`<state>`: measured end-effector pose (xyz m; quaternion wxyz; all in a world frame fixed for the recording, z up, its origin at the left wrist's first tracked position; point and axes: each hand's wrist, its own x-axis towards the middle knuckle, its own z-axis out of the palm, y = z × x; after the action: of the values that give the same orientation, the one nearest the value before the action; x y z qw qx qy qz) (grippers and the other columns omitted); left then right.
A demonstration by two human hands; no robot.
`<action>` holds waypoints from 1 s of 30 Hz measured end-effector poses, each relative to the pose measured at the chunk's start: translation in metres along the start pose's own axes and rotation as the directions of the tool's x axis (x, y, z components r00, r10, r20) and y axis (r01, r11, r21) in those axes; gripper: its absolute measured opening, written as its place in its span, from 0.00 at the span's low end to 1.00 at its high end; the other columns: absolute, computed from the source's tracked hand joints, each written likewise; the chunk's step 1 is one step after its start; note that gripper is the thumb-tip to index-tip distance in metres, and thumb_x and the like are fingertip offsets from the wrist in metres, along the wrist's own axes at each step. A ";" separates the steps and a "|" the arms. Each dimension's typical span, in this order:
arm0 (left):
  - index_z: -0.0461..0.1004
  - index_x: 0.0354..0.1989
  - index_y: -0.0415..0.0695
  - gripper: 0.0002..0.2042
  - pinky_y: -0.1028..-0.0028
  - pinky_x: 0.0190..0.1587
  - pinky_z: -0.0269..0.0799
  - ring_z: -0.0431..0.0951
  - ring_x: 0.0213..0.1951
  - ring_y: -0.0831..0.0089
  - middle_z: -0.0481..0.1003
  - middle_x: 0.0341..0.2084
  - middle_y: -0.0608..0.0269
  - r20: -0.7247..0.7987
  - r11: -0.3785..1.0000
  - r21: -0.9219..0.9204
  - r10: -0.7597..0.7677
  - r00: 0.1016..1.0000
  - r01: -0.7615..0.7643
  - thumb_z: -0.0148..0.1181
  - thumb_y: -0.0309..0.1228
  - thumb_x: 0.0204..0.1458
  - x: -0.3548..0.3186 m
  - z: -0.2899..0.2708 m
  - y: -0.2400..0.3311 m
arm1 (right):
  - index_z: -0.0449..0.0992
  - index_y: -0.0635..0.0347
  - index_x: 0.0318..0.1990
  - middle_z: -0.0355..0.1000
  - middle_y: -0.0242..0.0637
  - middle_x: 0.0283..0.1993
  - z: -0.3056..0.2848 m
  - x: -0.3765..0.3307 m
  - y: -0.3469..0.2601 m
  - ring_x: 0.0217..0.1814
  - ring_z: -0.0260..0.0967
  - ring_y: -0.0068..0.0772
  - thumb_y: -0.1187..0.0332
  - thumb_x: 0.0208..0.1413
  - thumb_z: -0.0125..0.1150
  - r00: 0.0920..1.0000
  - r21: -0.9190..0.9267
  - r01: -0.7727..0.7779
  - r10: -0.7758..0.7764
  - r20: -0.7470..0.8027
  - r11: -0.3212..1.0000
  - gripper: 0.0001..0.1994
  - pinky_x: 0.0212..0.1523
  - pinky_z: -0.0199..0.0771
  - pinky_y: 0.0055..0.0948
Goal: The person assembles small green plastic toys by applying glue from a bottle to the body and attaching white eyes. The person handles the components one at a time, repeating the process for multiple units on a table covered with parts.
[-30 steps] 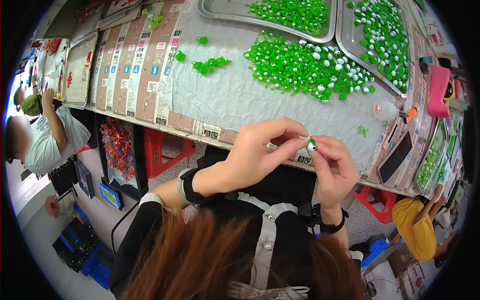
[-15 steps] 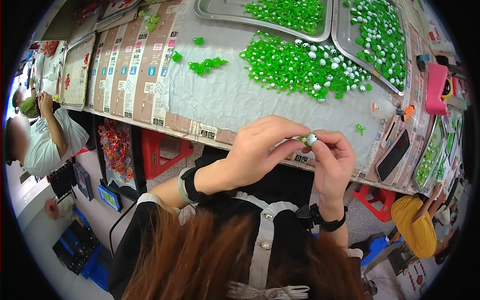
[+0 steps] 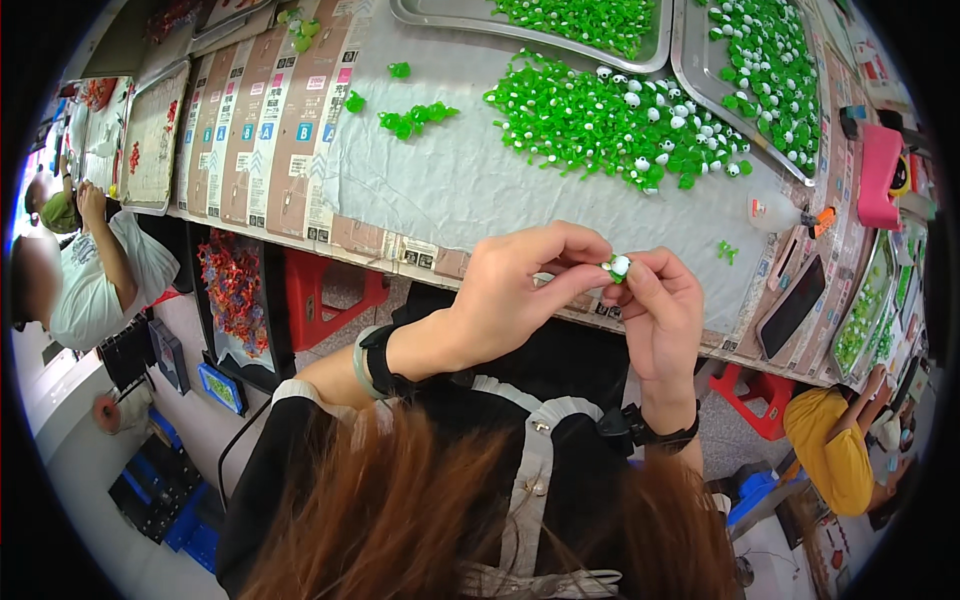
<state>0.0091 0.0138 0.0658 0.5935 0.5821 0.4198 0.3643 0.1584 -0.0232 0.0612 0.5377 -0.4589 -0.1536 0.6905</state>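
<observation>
Between my two hands, just above the table's front edge, is a small green figure with a white eye part (image 3: pixel 619 267). My left hand (image 3: pixel 512 292) pinches its left side between thumb and forefinger. From the right, the thumb and fingers of my right hand (image 3: pixel 662 305) close on the same piece, and fingertips cover much of it. Past my hands lies a pile of green figures and white eye parts (image 3: pixel 610 125) on a pale sheet (image 3: pixel 420 190). One loose green piece (image 3: pixel 727 252) rests to the right of my hands.
Metal trays (image 3: pixel 520 42) of green pieces stand behind the pile; another tray (image 3: pixel 690 75) is at the right. A small bottle (image 3: pixel 775 214), phone (image 3: pixel 791 306) and pink tape dispenser (image 3: pixel 880 178) lie rightward. Red stools (image 3: pixel 325 300) are under the table; other people sit left and right.
My hands have risen slightly away from my body with the small figure, still pinched from both sides. The view has shifted a little; the pile and trays look the same.
</observation>
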 end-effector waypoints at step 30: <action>0.68 0.31 0.34 0.08 0.79 0.34 0.68 0.70 0.31 0.76 0.69 0.29 0.60 0.059 0.948 -0.295 -0.105 0.993 0.118 0.54 0.19 0.39 0.005 -0.001 -0.002 | 0.67 0.69 0.31 0.67 0.38 0.28 0.008 0.000 0.002 0.27 0.65 0.24 0.78 0.45 0.49 0.992 -0.076 0.123 -0.125 -0.014 0.989 0.05 0.30 0.66 0.20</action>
<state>0.0100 0.0185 0.0631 0.7027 0.4691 0.3797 0.3768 0.1508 -0.0217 0.0643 0.5635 -0.4746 -0.2025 0.6451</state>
